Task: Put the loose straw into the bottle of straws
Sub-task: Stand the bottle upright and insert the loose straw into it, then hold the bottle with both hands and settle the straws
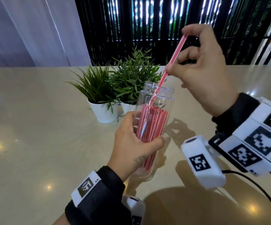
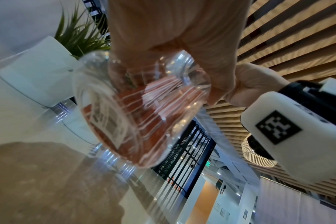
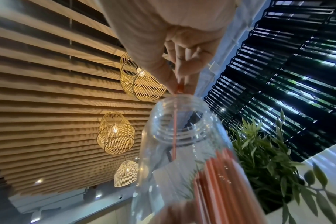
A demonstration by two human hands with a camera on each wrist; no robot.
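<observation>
Two hands at work: my left hand (image 1: 132, 143) wraps its fingers round the clear bottle (image 1: 154, 120) of red straws, tilted above the surface (image 1: 34, 127). My right hand (image 1: 203, 70) pinches the loose straw (image 1: 172, 60), whose lower end passes through the bottle's mouth, seemingly touching the bundle.

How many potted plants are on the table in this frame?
2. One potted plant stands in a white pot left of the bottle; the second potted plant is right beside it, its pot partly hidden behind the bottle. Others could be out of view.
</observation>
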